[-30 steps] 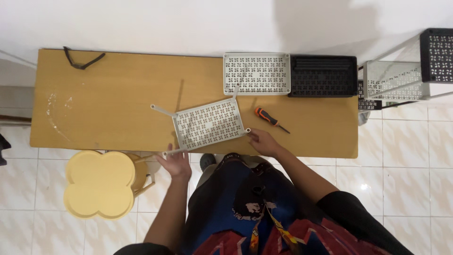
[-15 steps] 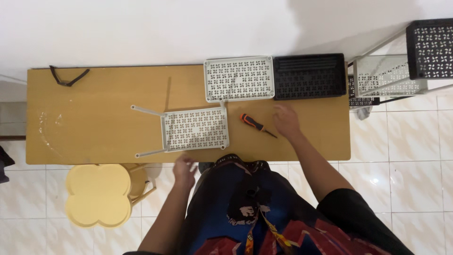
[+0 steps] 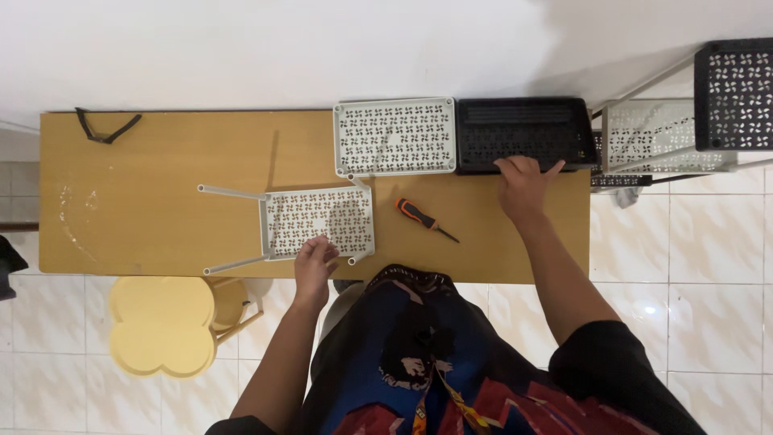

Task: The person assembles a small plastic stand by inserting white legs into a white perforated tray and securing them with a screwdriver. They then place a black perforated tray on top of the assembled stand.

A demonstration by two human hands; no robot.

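A white perforated shelf panel with thin legs (image 3: 314, 219) lies flat on the wooden table (image 3: 145, 201). My left hand (image 3: 314, 262) rests on its near edge, fingers curled over the rim. My right hand (image 3: 523, 181) reaches to the near edge of a black perforated panel (image 3: 523, 133) at the back and touches it. A second white panel (image 3: 394, 137) lies beside the black one. An orange-and-black screwdriver (image 3: 423, 219) lies between my hands.
A partly built rack of black and white panels (image 3: 684, 113) stands off the table's right end. A yellow clover-shaped stool (image 3: 165, 322) sits below the near edge at left. A black strap (image 3: 101, 129) lies at the far left corner.
My right hand left the legged panel's corner and moved right and back to the black panel. My left hand dropped off the panel, then came back to its near edge.
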